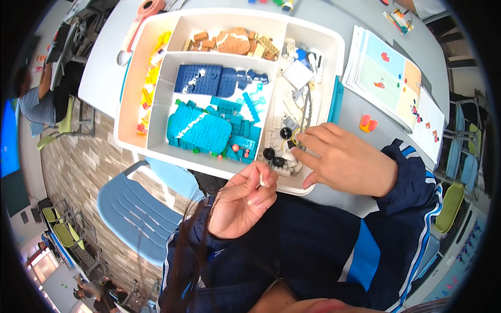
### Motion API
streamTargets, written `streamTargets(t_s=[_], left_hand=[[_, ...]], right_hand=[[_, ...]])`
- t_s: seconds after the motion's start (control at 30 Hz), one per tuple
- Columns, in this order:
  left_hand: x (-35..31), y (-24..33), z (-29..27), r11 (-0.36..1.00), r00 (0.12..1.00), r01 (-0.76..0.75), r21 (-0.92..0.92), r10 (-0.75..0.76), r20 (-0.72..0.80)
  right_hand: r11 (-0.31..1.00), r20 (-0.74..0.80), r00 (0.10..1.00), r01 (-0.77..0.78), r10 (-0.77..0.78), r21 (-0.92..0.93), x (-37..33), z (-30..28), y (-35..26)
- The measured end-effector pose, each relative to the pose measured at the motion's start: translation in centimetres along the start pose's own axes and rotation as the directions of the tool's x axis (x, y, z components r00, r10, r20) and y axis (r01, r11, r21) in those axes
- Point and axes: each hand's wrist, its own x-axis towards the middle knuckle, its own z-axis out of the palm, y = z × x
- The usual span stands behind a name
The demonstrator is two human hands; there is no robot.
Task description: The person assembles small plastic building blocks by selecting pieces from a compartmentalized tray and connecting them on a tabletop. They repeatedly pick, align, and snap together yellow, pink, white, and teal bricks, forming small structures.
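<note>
My left hand (241, 201) is closed in front of the tray's near edge, pinching a small white building-brick piece (261, 179) between thumb and fingertips. Over the right-hand compartment of the white sorting tray (203, 166), my right hand (347, 159) has its fingers apart, with the fingertips down among loose white, grey and black pieces. Black round pieces (269, 153) lie beside those fingertips; whether they touch any piece is hard to see. The middle compartment holds teal bricks (198, 128) and a dark blue plate (197, 79).
Brown and tan bricks (233, 41) fill the tray's far compartment, yellow ones (151, 75) its left one. Right of the tray are an open picture booklet (389, 73) and a small orange-and-pink piece (368, 123). A pink handheld fan (148, 8) lies at far left. A blue chair (138, 211) stands left.
</note>
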Motion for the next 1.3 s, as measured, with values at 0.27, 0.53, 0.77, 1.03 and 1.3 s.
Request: streamTargets(t_s=[0.27, 0.53, 0.77, 1.03, 1.3], left_hand=[[1.8, 1.0, 0.3, 0.999, 0.998, -0.033, 0.016, 0.032, 0.061], [4.5, 1.7, 0.5, 0.991, 0.988, -0.133, 0.02, 0.131, 0.081], [6.3, 1.7, 0.4, 0.969, 0.967, -0.245, 0.022, 0.243, 0.072], [6.7, 1.3, -0.4, 0.938, 0.936, -0.345, 0.015, 0.343, 0.075], [7.0, 1.2, -0.9, 0.921, 0.914, -0.387, -0.053, 0.39, 0.114]], right_hand=[[0.982, -0.13, 0.989, -0.095, 0.074, -0.163, -0.7, -0.9, 2.3], [0.992, -0.042, 0.995, -0.094, 0.091, -0.087, -2.4, -0.1, 2.6], [0.993, -0.131, 0.989, -0.078, 0.066, -0.086, -3.6, 0.7, 2.7], [0.994, -0.165, 0.983, -0.092, 0.082, -0.054, -3.4, 1.0, 2.6], [0.942, -0.105, 0.954, -0.296, 0.282, -0.16, 1.8, -0.5, 4.4]])
